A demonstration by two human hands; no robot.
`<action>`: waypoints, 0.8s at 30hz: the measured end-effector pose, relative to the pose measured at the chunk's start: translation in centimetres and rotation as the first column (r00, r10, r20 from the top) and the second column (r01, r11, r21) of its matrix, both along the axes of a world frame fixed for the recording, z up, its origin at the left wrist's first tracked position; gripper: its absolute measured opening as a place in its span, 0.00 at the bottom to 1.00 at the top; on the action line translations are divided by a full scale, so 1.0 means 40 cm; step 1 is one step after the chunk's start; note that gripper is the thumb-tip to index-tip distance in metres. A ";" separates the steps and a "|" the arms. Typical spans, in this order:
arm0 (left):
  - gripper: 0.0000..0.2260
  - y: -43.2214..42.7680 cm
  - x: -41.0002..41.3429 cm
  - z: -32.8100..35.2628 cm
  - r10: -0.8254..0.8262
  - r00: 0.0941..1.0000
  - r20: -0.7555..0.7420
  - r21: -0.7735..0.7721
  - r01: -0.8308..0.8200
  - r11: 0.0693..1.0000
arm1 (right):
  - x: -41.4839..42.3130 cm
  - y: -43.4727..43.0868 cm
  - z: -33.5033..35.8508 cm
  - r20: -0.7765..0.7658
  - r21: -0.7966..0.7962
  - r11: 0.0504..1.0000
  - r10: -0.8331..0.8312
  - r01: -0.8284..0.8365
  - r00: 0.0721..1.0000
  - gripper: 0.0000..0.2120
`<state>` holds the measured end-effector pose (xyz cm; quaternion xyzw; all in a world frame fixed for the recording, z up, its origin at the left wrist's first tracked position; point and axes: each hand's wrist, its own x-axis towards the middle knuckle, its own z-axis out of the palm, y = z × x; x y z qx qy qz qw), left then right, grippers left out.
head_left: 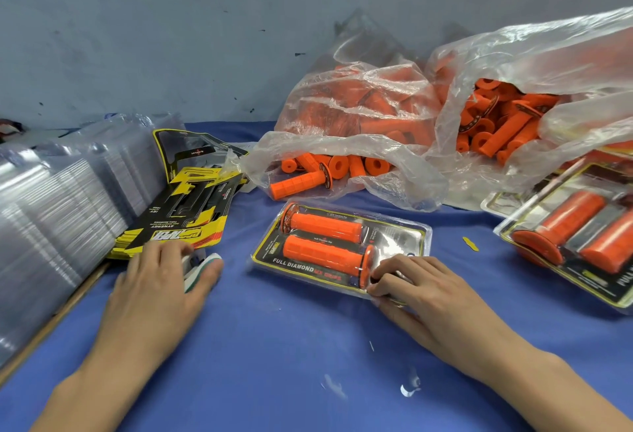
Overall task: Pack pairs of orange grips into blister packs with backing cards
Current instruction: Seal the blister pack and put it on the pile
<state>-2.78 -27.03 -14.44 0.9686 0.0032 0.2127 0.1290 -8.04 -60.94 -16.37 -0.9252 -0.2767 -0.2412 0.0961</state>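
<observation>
A clear blister pack (397,238) with a black and yellow backing card lies in the middle of the blue table. Two orange grips (323,226) (322,254) lie side by side inside it. My right hand (424,289) pinches the pack's near right corner with its fingertips. My left hand (154,289) lies to the left, its fingers and thumb closed around a small white and green object (200,269). That object sits at the foot of a stack of yellow and black backing cards (178,222).
Stacks of empty clear blister shells (61,205) fill the left side. Two open plastic bags of loose orange grips (359,116) (503,126) sit at the back. Filled packs (579,236) are piled at the right edge. A wall stands behind the table.
</observation>
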 end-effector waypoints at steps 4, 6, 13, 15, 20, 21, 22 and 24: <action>0.24 0.028 -0.023 -0.024 0.028 0.994 -0.101 0.052 -0.023 0.998 | -0.001 0.004 0.001 0.009 0.002 1.000 0.001 -0.001 1.000 0.07; 0.25 0.034 -0.021 -0.020 0.051 0.986 -0.156 -0.003 -0.053 0.999 | -0.001 0.006 -0.001 0.021 -0.008 1.000 0.006 -0.006 1.000 0.08; 0.17 0.026 -0.011 0.012 -0.126 0.928 -0.351 -0.431 -0.041 0.902 | -0.001 0.009 -0.013 0.059 0.007 0.999 0.033 -0.033 0.998 0.08; 0.14 -0.020 -0.014 0.033 -0.198 0.911 -0.361 -0.749 -0.157 0.644 | 0.003 0.011 -0.015 0.066 0.016 0.999 0.037 -0.038 0.997 0.08; 0.26 -0.142 -0.086 0.047 -0.678 0.691 -0.251 -0.960 -0.269 0.081 | 0.008 0.012 -0.020 0.059 0.031 0.999 0.031 -0.033 0.998 0.09; 0.29 -0.160 -0.093 0.043 -0.691 0.676 -0.257 -0.961 -0.254 0.108 | 0.008 0.011 -0.020 0.052 0.032 0.999 0.030 -0.032 0.998 0.08; 0.31 -0.172 -0.098 0.033 -0.683 0.678 -0.272 -0.959 -0.249 0.134 | 0.007 0.010 -0.021 0.044 0.034 0.999 0.028 -0.030 0.999 0.08; 0.31 -0.206 -0.094 0.030 -0.673 0.679 -0.293 -0.953 -0.265 0.147 | 0.007 0.010 -0.020 0.033 0.043 0.999 0.023 -0.024 0.999 0.08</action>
